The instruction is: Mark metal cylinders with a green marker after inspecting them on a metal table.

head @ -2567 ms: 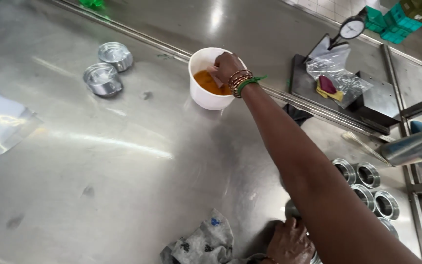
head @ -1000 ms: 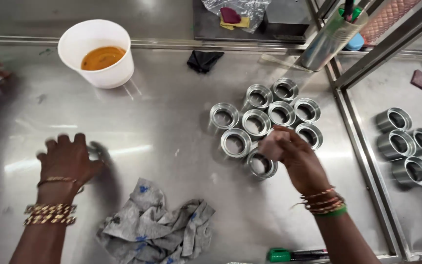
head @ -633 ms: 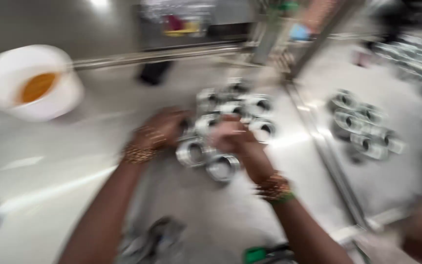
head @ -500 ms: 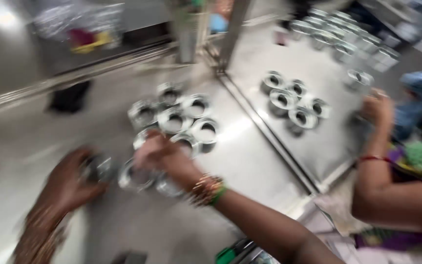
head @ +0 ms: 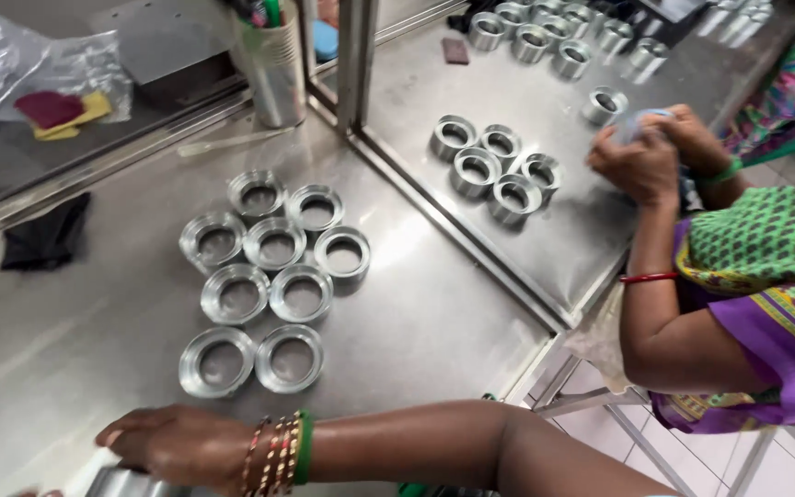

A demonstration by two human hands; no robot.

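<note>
Right hand (head: 181, 446) cups a shiny metal ring (head: 126, 482) at the steel bench (head: 434, 313) edge (fingers curled over it); nine round rings (head: 269, 285) cluster nearby. Left hand unseen.

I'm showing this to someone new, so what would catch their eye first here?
Most likely the cluster of shiny metal rings laid close together mid-table. Next, the right hand at the bottom edge, wrist stacked with bangles, resting on a metal piece. On the right, a co-worker in green and purple handles something with both hands beside a smaller ring group.
</note>
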